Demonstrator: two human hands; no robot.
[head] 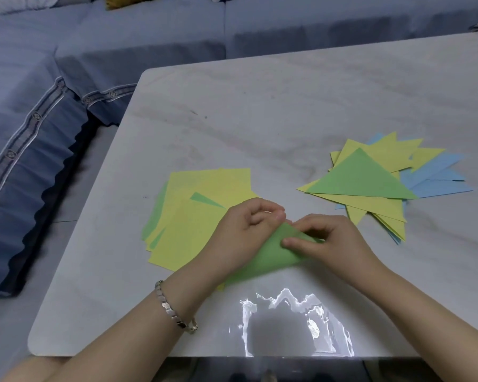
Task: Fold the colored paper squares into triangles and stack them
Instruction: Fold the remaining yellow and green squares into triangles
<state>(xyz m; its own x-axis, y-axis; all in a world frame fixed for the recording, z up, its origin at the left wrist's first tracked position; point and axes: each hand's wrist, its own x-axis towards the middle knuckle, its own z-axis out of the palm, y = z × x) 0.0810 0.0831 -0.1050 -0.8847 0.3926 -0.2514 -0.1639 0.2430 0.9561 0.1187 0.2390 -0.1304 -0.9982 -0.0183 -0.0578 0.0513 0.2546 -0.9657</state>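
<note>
Currently, both hands work one green paper sheet (271, 255) at the centre of the marble-pattern table (260, 111), near its front edge. The left hand (243, 232) is curled, fingers drawn narrow, pinching the sheet's upper corner at 12 o'clock of the sheet. The right hand (334, 241) lies at 3 o'clock of the sheet, fingers bent and pressed flat on the paper, thumb touching its surface. The sheet is partly folded, with the raised layer bowed rather than flat.

The pile of unfolded squares (199, 213), mostly yellow with green edges showing, lies at 10 o'clock of the hands, partly under the left hand. The stack of folded triangles (370, 180), green on top, yellow and blue beneath and fanned out, lies at 2 o'clock, apart from the hands. A metal bracelet (174, 310) circles the left wrist. A blue sofa (66, 78) borders the table at 9 to 12 o'clock.
</note>
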